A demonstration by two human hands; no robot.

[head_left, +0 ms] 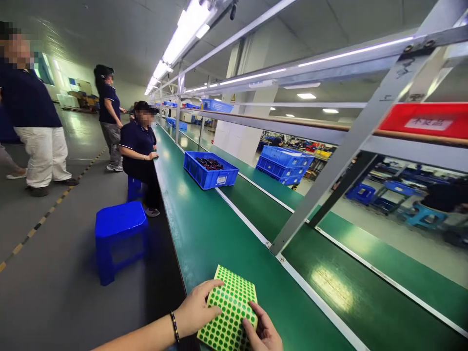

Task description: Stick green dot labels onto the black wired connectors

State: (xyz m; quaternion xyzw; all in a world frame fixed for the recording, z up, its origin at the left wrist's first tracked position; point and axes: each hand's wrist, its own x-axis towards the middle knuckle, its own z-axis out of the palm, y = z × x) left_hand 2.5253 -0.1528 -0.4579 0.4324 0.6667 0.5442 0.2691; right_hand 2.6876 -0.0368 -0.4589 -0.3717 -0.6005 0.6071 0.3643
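Note:
A pale yellow sheet of round green stickers (234, 295) is held over the near end of the green bench, bent slightly across its middle. My left hand (199, 308), with a dark beaded bracelet at the wrist, grips its left edge, fingers and thumb lying on the upper face. On the opposite edge, my right hand (263, 331) pinches the sheet between thumb and fingers. Whether it is one sheet or a stack, I cannot tell.
A blue crate (210, 178) of small dark parts stands farther along the green bench (215, 224). A slanted metal post (329, 156) rises at right. One blue stool (120, 229) stands at left. A seated person (137, 141) works at the bench; others stand behind.

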